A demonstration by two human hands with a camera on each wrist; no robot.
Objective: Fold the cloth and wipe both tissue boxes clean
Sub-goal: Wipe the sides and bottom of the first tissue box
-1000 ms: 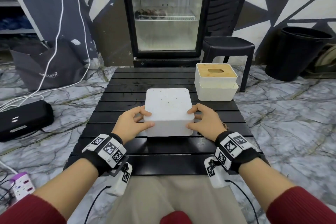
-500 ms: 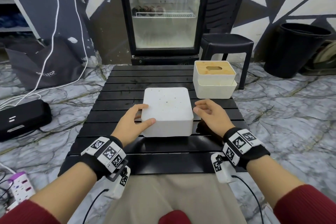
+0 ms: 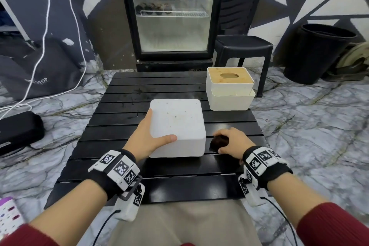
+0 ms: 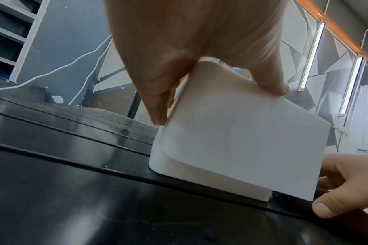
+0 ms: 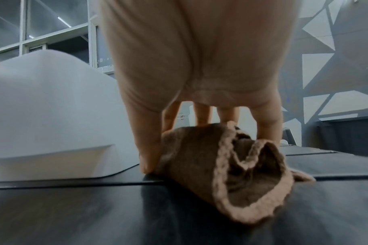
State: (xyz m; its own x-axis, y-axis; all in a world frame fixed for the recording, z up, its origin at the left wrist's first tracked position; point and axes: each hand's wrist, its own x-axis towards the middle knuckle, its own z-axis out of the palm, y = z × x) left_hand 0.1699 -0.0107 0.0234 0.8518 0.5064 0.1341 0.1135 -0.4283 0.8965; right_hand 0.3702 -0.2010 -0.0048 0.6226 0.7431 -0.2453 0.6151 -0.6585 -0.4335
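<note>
A plain white tissue box (image 3: 179, 124) stands mid-table with specks on its top face. My left hand (image 3: 151, 134) holds its near left corner, thumb (image 4: 269, 82) on top and fingers (image 4: 158, 107) down the left side. Just right of the box lies a crumpled brown cloth (image 3: 218, 142) with a lighter stitched hem (image 5: 231, 174). My right hand (image 3: 231, 140) grips it, thumb (image 5: 147, 149) on its left side and fingers over the top. A second tissue box (image 3: 229, 84) with a bamboo lid sits at the back right, nested in a white tray-like base.
The low black slatted table (image 3: 139, 94) stands on a marble floor. Behind it are a glass-door fridge (image 3: 171, 16), a black stool (image 3: 243, 46) and a black bin (image 3: 321, 52). A dark bag (image 3: 18, 132) and a white cable (image 3: 40, 60) lie on the left.
My right hand left the box's right side and came down on the brown cloth beside it. My left hand slid further along the left side, thumb now on top.
</note>
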